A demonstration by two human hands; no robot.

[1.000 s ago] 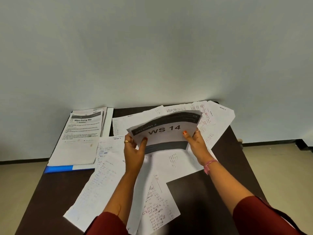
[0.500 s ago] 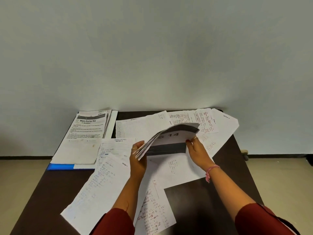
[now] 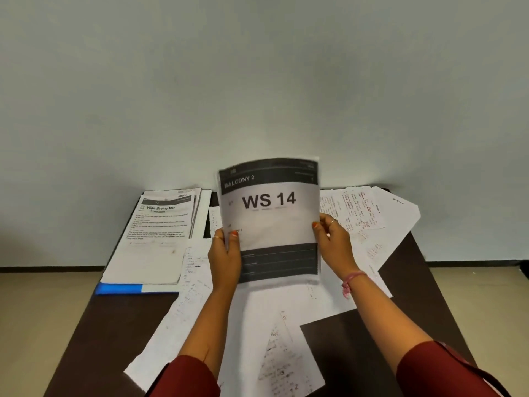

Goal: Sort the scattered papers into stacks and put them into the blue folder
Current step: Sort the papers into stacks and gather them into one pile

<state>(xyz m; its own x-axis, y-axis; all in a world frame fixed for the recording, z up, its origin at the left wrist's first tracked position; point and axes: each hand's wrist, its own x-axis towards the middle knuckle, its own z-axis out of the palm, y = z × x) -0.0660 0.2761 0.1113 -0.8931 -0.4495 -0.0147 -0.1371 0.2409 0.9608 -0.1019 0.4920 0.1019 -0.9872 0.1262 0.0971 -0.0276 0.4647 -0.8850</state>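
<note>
Head cam, starting closest to me: loose handwritten sheets (image 3: 286, 348) lie fanned over the dark table (image 3: 94, 339), just in front of the printed bundle. That printed bundle (image 3: 269, 219), headed "WS 14", stands upright above them. My left hand (image 3: 224, 260) pinches its left edge, thumb on the front, and my right hand (image 3: 333, 242) pinches the right edge the same way. It looks light and floppy, several sheets thick I reckon, so gripping both side edges around mid-height seems right to stop it bowing or fanning out. Left of the bundle, the blue folder (image 3: 120, 288) lies flat under a printed stack (image 3: 156, 239). Behind the bundle, more handwritten pages (image 3: 369, 213) reach the far edge.
</note>
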